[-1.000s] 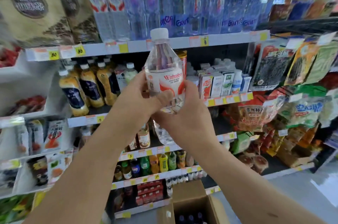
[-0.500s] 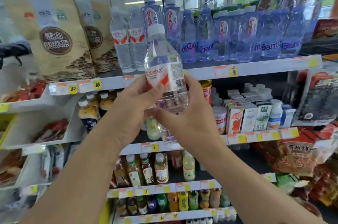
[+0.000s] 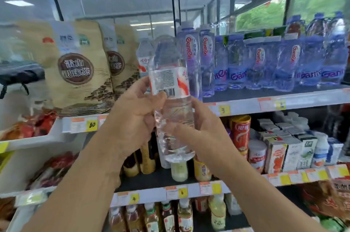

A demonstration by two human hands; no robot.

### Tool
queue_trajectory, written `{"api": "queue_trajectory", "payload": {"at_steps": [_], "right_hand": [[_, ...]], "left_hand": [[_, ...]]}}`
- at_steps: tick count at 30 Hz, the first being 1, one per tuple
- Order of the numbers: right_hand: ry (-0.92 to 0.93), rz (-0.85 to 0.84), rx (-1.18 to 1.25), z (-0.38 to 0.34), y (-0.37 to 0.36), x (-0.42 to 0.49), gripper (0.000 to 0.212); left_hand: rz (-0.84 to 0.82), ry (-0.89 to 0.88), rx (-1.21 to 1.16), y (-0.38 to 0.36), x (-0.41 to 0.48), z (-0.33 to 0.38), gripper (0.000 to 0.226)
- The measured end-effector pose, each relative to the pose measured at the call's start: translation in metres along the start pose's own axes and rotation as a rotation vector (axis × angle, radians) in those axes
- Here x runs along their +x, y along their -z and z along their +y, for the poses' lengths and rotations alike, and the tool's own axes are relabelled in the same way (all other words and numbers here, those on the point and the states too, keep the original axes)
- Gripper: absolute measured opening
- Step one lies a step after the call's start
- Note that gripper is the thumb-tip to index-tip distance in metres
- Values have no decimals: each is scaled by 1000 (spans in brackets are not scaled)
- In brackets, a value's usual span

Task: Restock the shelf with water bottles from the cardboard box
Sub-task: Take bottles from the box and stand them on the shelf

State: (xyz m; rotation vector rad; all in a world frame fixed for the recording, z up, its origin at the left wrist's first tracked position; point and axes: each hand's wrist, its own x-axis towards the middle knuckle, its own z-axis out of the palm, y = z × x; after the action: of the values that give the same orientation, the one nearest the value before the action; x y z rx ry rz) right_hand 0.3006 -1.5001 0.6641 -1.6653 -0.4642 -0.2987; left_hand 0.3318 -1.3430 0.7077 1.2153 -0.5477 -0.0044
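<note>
A clear water bottle with a white and red label stands upright in both my hands, in front of the top shelf. My left hand grips its left side at label height. My right hand wraps its lower right side. The label's barcode faces me. Behind it on the top shelf stands another bottle of the same brand, partly hidden. The cardboard box is out of view.
Tall purple-tinted water bottles and a row of shorter ones fill the top shelf to the right. Brown tea bags stand to the left. Lower shelves hold cans, cartons and drink bottles.
The view has tilted upward and the box has dropped out of sight. The bottle has risen toward the top shelf and turned, so the barcode now faces me.
</note>
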Motion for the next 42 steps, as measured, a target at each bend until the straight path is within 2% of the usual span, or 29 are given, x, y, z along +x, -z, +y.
{"api": "queue_trajectory", "payload": {"at_steps": [2,7,12,15,19,25,29,33,37,40,42], "right_hand": [[23,104,-42,-4,-16,15,39],[45,297,-133,-5,-50,47,63],[76,399,-248,-4,-70,73,71],[81,407,-294,-4,-71,89,67],[96,340,-358,-9,-69,112,61],[114,249,-453,12,-69,142,57],[86,266,-492,25,-66,152,71],[56,284,-532,40,-55,157,65],[56,332,-660,46,-44,150,81],[147,373,-700,50,-36,141,65],[171,380,-717,53,-30,133,55]], "left_hand": [[-2,3,81,12,11,5,33],[43,-109,411,35,35,21,23],[14,-181,583,50,54,29,38],[44,-196,592,55,68,32,39],[137,-200,582,72,88,33,34],[181,-120,509,93,110,14,34],[182,-96,502,94,121,1,34],[180,-86,560,88,132,-16,40],[191,-106,583,80,138,-29,43],[194,-128,690,76,136,-35,51],[209,-118,793,74,133,-39,67]]}}
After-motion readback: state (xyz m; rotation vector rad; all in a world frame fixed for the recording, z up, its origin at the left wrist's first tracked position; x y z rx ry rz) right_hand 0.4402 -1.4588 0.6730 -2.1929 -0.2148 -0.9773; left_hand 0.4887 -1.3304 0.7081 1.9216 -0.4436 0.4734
